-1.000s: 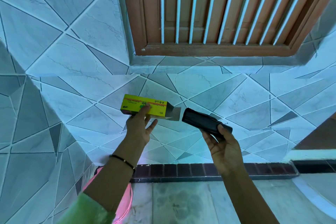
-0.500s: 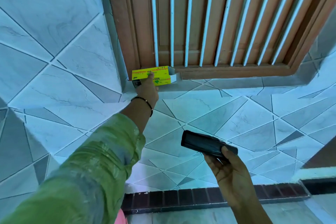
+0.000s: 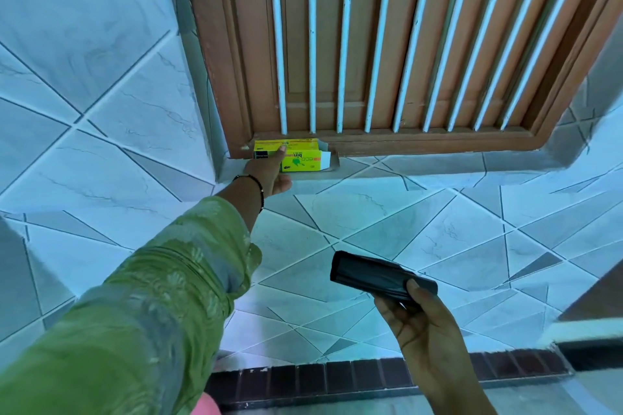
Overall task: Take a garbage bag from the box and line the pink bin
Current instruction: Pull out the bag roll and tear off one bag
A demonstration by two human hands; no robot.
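The yellow garbage-bag box (image 3: 301, 160) lies on the window ledge (image 3: 438, 162) at the frame's lower left corner, its end flap open to the right. My left hand (image 3: 268, 172) reaches up to it, with the fingers laid over the box's left half and the thumb below. My right hand (image 3: 424, 330) is lower and nearer, shut on a black folded garbage bag (image 3: 377, 278) held out flat. Only a sliver of the pink bin (image 3: 206, 405) shows at the bottom edge, beside my green sleeve.
A brown wooden window (image 3: 387, 44) with white vertical bars fills the top. Pale tiled wall (image 3: 371, 219) runs below it. A dark brick strip (image 3: 337, 377) marks the foot of the wall, with floor beneath.
My left hand carried the yellow box up and to the left and set it on the window ledge. My right hand kept the black bag and stayed low.
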